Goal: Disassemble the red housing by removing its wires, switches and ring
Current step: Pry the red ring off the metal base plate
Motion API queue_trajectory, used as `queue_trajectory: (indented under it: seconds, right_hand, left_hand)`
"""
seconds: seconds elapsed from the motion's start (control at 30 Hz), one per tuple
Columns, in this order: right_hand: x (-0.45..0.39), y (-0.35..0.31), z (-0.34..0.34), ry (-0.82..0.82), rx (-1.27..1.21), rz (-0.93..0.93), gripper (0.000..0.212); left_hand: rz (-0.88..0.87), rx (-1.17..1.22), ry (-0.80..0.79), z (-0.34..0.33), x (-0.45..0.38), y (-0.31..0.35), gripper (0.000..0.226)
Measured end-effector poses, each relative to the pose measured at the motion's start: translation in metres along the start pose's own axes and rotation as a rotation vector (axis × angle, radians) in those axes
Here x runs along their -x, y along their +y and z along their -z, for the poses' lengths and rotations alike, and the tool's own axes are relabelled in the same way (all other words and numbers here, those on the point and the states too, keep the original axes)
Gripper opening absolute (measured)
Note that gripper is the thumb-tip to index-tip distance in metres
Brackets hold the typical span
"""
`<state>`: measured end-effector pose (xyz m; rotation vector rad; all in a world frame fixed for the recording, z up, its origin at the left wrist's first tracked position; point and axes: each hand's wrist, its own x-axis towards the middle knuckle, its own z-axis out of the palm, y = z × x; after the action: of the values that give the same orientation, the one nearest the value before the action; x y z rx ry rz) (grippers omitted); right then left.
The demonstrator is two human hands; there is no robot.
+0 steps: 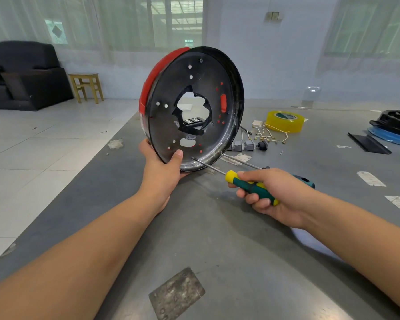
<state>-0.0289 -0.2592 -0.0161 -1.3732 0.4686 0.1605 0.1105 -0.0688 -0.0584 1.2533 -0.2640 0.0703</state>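
From the head camera we see the red housing (192, 109) held on edge above the grey desk (217, 239), its black inner face toward us. Our left hand (162, 172) grips its lower rim, thumb pressed on the inner face. Our right hand (275, 195) has its fingers (252, 197) curled round the green-and-yellow screwdriver (249, 185), whose tip meets a hole near the rim. Removed wires (268, 135) and grey switches (243, 145) lie beside yellow tape (284, 121).

No legible text anywhere
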Motion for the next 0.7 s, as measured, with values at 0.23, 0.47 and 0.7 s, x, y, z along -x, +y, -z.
queue_trajectory:
  seconds: [0.23, 0.47, 0.7]
  right_hand:
    - [-0.001, -0.003, -0.002, -0.170, -0.318, -0.204, 0.040]
    - [0.002, 0.007, -0.015, 0.149, 0.448, 0.226, 0.033]
    - [0.007, 0.016, -0.004, 0.623, 1.966, 1.082, 0.038]
  left_hand:
    - [-0.097, -0.132, 0.001, 0.002, -0.003, -0.008, 0.047]
    - [-0.107, -0.166, 0.008, 0.003, -0.003, -0.008, 0.048]
    - [-0.087, -0.160, 0.020, 0.003, -0.003, -0.010, 0.047]
